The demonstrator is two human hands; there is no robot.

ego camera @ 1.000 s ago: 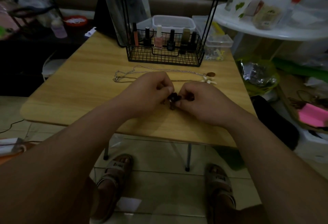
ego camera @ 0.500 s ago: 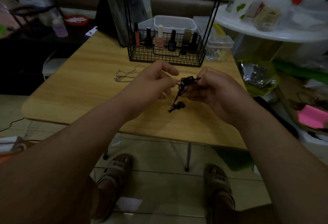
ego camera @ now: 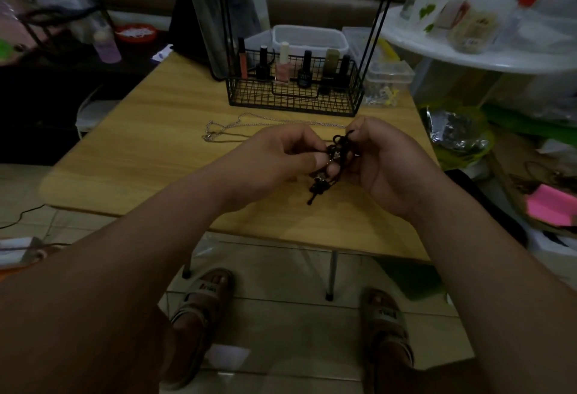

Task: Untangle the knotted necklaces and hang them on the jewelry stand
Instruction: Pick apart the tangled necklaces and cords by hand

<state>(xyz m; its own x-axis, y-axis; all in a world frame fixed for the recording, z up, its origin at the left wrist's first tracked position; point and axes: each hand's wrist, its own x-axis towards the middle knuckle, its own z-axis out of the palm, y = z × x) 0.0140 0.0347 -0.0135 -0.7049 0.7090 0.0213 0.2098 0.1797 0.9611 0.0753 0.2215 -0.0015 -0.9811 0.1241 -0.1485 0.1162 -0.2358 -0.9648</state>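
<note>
Black knotted cord necklace hangs between both hands, above the light wooden table. Right hand pinches its upper end; left hand pinches the knot just below (thumb in plain view). Long axis near vertical, loose tail dangling toward the person.
</note>
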